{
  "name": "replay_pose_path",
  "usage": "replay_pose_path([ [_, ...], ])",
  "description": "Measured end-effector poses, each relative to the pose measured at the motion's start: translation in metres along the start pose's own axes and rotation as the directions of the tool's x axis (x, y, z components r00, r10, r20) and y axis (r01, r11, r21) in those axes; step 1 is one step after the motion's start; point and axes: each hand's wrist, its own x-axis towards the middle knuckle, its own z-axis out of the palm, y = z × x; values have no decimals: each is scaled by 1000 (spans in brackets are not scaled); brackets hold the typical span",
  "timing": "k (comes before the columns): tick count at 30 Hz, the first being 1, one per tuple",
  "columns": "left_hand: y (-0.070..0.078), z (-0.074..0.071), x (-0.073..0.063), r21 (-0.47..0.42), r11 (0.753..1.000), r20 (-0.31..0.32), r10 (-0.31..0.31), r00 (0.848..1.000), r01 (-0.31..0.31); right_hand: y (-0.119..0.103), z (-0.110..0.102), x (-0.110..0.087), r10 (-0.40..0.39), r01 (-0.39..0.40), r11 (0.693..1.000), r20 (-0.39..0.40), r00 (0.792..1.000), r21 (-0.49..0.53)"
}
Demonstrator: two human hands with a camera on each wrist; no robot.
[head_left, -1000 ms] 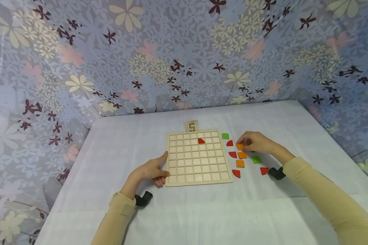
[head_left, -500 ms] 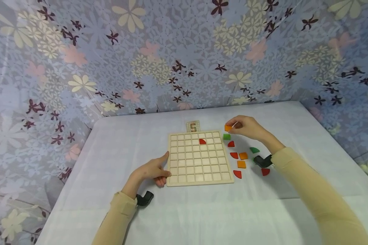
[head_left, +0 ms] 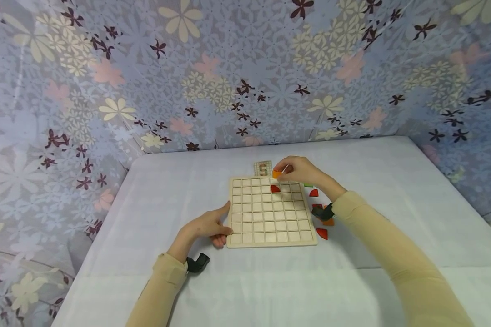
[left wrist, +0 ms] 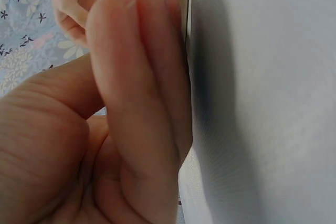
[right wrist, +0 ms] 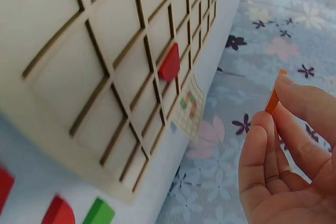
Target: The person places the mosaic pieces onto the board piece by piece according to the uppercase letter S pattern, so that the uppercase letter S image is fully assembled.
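My right hand (head_left: 300, 171) pinches a small orange tile (head_left: 276, 174) between thumb and fingers, above the far edge of the wooden grid board (head_left: 266, 245). In the right wrist view the orange tile (right wrist: 272, 100) is seen edge-on at the fingertips, apart from the board. A red quarter-round tile (head_left: 275, 188) lies in a cell near the board's far side. My left hand (head_left: 208, 225) rests at the board's left edge, thumb and index finger touching it, the other fingers loosely bent beside it. Those bent fingers (left wrist: 142, 93) fill the left wrist view.
Behind the board lies a small pattern card (head_left: 263, 168) with a coloured figure on a grid. Loose tiles lie right of the board, among them a red one (head_left: 322, 234) and a green one (head_left: 308, 185); my right wrist partly hides others. A floral cloth (head_left: 245, 81) hangs behind.
My right hand has picked up the orange tile from the loose tiles and carried it left, up and over to the board's far edge. My left hand stays at the board.
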Motion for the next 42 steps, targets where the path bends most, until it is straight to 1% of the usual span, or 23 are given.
replay_pose_path([
  [3,0,0,0,-6,1000,4,6,1000,-6,-2,6,5,6,-6,1000,22,1000,4],
  [9,-1,-2,1,-6,1000,5,7,1000,-7,-3,16,13,-14,14,1000,51,999,1],
  [14,1,-3,2,1,1000,6,8,1000,-8,-2,23,20,11,-9,1000,82,997,-20],
  [21,3,-1,2,10,1000,8,4,1000,-4,4,32,24,58,-58,998,110,992,-3],
  [27,3,-1,2,7,1000,2,-2,1000,2,6,36,25,31,-29,999,120,992,-17],
  [34,3,-2,1,11,1000,6,-9,1000,9,9,41,27,26,-20,999,152,988,-38],
  [42,0,-2,0,7,1000,5,0,1000,0,8,46,30,-5,17,998,183,983,-63],
])
